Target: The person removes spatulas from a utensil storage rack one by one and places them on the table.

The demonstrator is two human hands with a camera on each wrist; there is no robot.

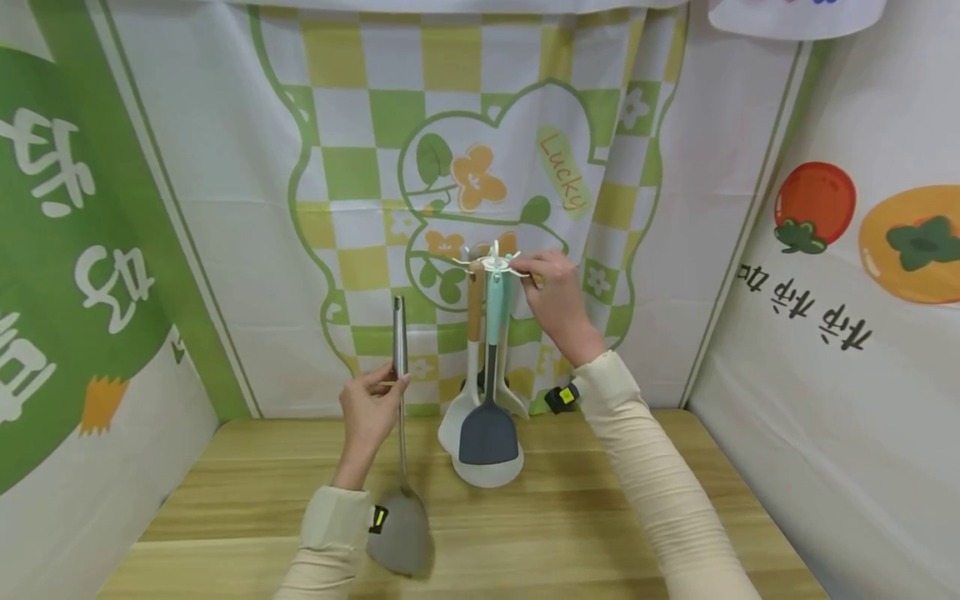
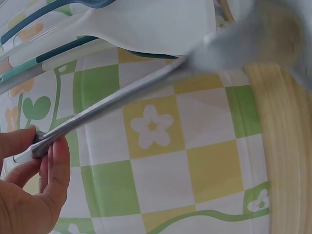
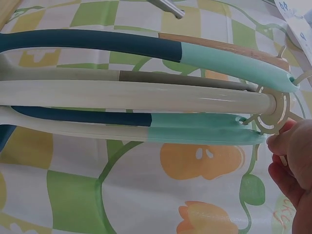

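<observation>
My left hand (image 1: 369,417) pinches the handle of a long metal spatula (image 1: 401,537), held upright with its broad blade low over the wooden table. In the left wrist view, thumb and fingers grip the spatula (image 2: 112,102) near the end of its handle. My right hand (image 1: 558,302) pinches a hook at the top of a white utensil stand (image 1: 495,264). Several utensils hang round the stand's pole (image 3: 146,95), among them a dark turner (image 1: 489,435) with a mint-green handle and a white-headed utensil (image 1: 454,421) with a wooden handle.
The wooden table (image 1: 577,533) runs back to a checkered green-and-yellow cloth (image 1: 390,75) hanging close behind the stand. Printed cloth walls stand left (image 1: 45,250) and right (image 1: 825,417). A white rounded object (image 1: 795,17) shows at the top right.
</observation>
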